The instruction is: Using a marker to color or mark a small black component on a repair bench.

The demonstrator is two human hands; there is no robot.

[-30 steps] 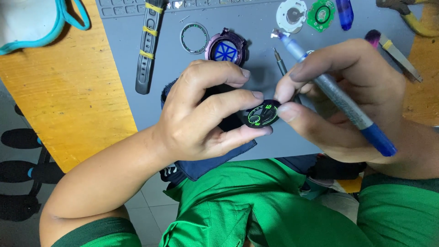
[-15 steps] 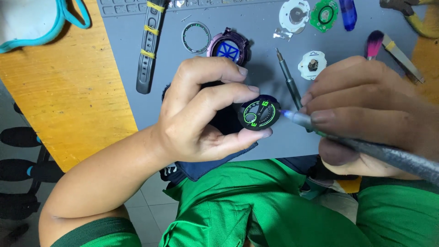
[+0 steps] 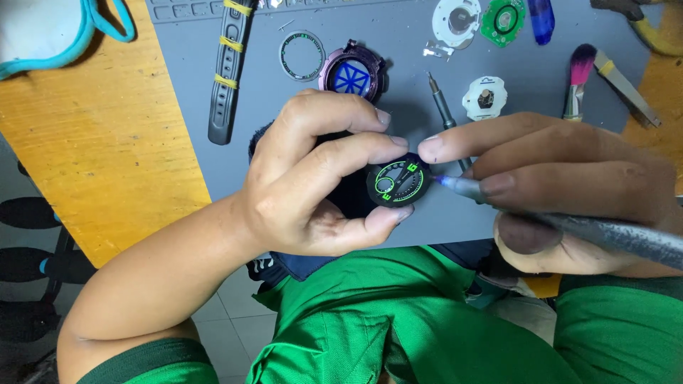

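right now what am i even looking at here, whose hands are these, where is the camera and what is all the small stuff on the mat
There is no machine: these are a person's two bare hands, filmed by a camera worn on their head that looks down over their green-clothed lap.

The left hand pinches a small round black watch dial with green markings. The right hand grips a pen-like tool, whose tip meets the dial's edge; its forefinger also touches the dial.

On the grey work mat, which lies on a yellow wooden table, are watch parts: a black strap, a thin ring, a purple watch case, a small screwdriver, white round pieces, a green circuit board, a pink-tipped brush and tweezers.
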